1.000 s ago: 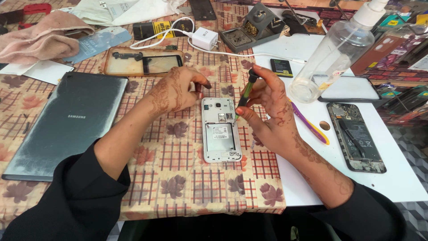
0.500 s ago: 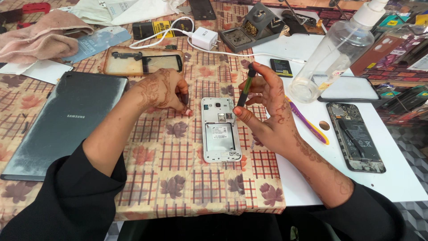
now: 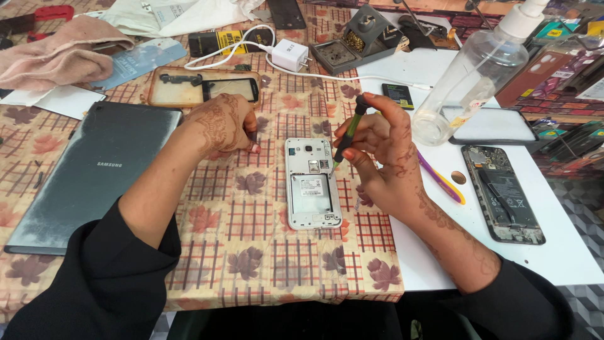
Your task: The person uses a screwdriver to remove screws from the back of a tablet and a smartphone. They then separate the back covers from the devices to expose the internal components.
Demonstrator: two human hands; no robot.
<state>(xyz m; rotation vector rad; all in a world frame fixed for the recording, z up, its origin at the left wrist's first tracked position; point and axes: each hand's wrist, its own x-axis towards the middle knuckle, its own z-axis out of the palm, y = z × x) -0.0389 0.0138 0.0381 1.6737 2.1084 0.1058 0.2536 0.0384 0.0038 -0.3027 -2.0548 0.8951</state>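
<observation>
A white phone [image 3: 313,184] lies face down with its back cover off, on a checked tablecloth [image 3: 251,245] with a leaf print. My right hand [image 3: 382,150] grips a small dark screwdriver [image 3: 350,131], its tip at the phone's upper right corner. My left hand [image 3: 222,123] rests curled on the cloth to the left of the phone, apart from it. Whether it pinches something small I cannot tell.
A dark grey tablet [image 3: 94,170] lies at the left. Behind are a brown phone frame [image 3: 202,86], a white charger [image 3: 289,55] with cable, and a pink cloth [image 3: 60,56]. At right stand a clear pump bottle [image 3: 472,75], an opened black phone [image 3: 502,192] and a purple tool [image 3: 440,179].
My left hand has drawn away from the phone to the left and up. My right hand keeps the screwdriver and has tilted it toward the phone's top corner.
</observation>
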